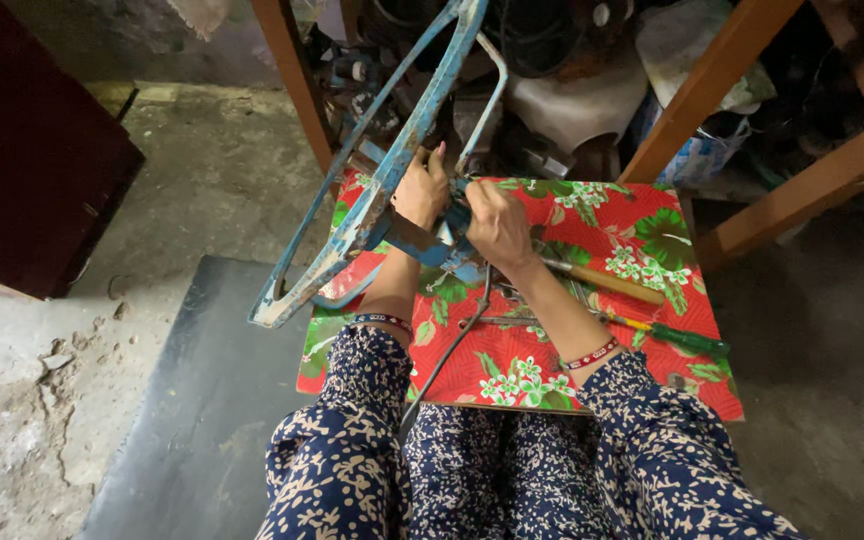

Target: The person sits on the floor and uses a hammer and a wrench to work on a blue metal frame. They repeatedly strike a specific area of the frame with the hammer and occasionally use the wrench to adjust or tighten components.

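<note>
I see my left hand curled around a worn blue metal frame that tilts over the worktop's far left corner, its lower end hanging past the left edge. My right hand is closed on the frame's blue bracket just beside the left one. Behind that wrist, toward the right edge, lie a wooden-handled tool and a green-handled screwdriver on the red floral cover.

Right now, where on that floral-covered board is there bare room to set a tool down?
The near right corner of the board, between the right forearm and the green-handled screwdriver, is bare. So is the far right corner beyond the wooden-handled tool. It is crowded under the left hand, right hand and blue metal frame.
</note>
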